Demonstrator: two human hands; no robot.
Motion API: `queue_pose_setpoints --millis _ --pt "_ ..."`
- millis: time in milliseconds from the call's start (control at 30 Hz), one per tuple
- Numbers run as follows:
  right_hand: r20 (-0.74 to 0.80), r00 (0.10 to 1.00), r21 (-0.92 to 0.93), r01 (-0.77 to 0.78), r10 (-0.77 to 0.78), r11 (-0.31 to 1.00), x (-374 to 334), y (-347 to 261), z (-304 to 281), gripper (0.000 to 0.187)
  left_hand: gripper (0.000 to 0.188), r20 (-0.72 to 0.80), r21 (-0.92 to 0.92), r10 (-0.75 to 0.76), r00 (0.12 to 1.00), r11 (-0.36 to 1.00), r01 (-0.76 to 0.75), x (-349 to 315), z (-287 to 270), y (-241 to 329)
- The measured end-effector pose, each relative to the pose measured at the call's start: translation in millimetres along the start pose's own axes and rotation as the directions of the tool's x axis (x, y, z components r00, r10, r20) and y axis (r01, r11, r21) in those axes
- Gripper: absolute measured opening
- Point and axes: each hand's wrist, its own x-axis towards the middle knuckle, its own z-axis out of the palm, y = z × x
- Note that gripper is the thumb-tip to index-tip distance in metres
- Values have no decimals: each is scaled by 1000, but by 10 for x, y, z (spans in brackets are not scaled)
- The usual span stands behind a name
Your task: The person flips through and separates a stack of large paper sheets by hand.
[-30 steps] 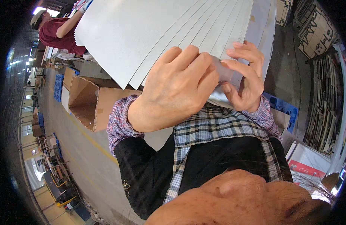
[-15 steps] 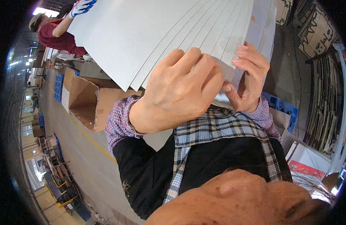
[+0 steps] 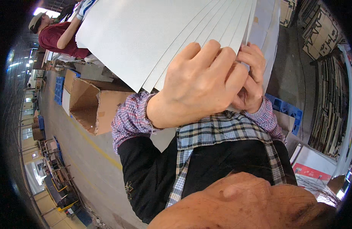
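Large white sheets [image 3: 145, 34], like paper or thin card, lie fanned so that several edges show in steps. My left hand [image 3: 200, 86] is closed over their near edge, knuckles up, its fingertips hidden underneath. At the sheets' right edge, my right hand [image 3: 254, 74] has its fingers curled and pressed in close to the left hand. My left hand covers part of it, so its thumb and exact hold are only partly seen. Beneath the fanned sheets, more pale sheets [image 3: 269, 34] show on the right.
At the far left a person [image 3: 57, 36] in a dark red shirt has a gloved hand [image 3: 84, 7] by the sheets' far edge. An open cardboard box [image 3: 109, 110] stands left of me. A blue pallet [image 3: 286, 108] and stacked flat boards [image 3: 326, 110] are on the right.
Both hands have come closer together, the left moving right and slightly up. My right hand's fingers have curled in from a looser spread. The sheets' near left corner has shifted right.
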Motion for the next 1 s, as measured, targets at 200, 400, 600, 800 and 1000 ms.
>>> queue_pose_setpoints --millis 200,400,600,800,1000 --pt "8 1000 -12 -5 5 1000 37 -31 -5 35 21 -66 -65 14 998 998 -18 -90 49 -66" --pt "25 999 5 -37 37 999 31 -16 -64 33 22 49 -82 -16 999 996 20 -234 -73 -104" --pt "52 992 182 -119 112 976 34 18 -101 40 35 152 -144 -24 988 989 46 -240 -168 -110" --pt "17 995 141 -95 93 985 7 15 -37 42 39 155 -96 -24 988 995 40 -262 -147 -87" --pt "-84 992 173 -83 99 981 -74 27 26 50 42 161 -81 10 987 997 3 -259 -181 -113"
